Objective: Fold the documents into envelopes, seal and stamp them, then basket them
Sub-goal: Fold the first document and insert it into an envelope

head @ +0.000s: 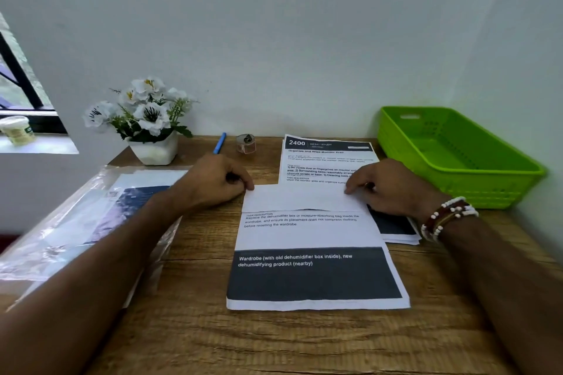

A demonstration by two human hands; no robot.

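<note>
A printed document (310,234) lies in the middle of the wooden desk (274,338), its top part folded down into a blank white flap (301,198). My left hand (216,183) pinches the flap's upper left corner with curled fingers. My right hand (387,189), with beaded bracelets at the wrist, pinches its upper right corner. Behind the fold a stack of more printed documents (326,161) lies flat, partly under my right hand. A green plastic basket (493,189) stands at the back right with nothing in it.
A clear plastic packet of sheets (91,216) lies at the left under my left forearm. By the wall are a white pot of flowers (155,149), a blue pen (220,143) and a small roll of stickers (246,143). A jar (18,129) sits on the window sill.
</note>
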